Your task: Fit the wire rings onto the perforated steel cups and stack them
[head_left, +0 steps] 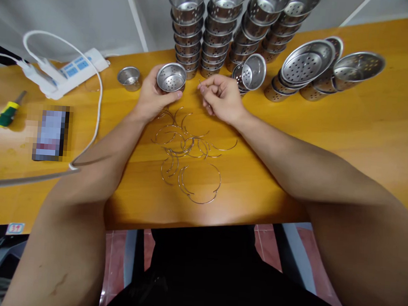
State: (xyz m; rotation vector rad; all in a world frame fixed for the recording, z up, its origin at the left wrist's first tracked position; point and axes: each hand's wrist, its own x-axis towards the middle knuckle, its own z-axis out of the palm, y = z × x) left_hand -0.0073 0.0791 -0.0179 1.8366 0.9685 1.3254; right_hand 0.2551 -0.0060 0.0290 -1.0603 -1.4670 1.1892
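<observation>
Our left hand [151,95] cups 1 small perforated steel basket [171,77] upright just above the wooden table [331,134], fingers wrapped round its wall and thumb across the front. Our right hand [223,98] is nearly closed, thumb and forefinger pinched on 1 thin wire handle [202,83] whose end points toward the basket's rim; wire and basket sit close but apart, so we judge the handle is not yet fitted.

Below our hands lies a loose heap of wire handles [189,156], curved and tangled, more than 10 by our reckoning, which suggests much fitting remains. At the far edge stand 4 tall stacks of baskets [205,36], with a tipped basket [252,72] leaning at their foot and wider strainer bowls [308,62] lying on their sides to the right. We cannot tell whether any stacked basket carries a handle. A single small cup [129,77] stands left of our held basket. A power strip [70,71] and a screwdriver [7,113] rest further left.
</observation>
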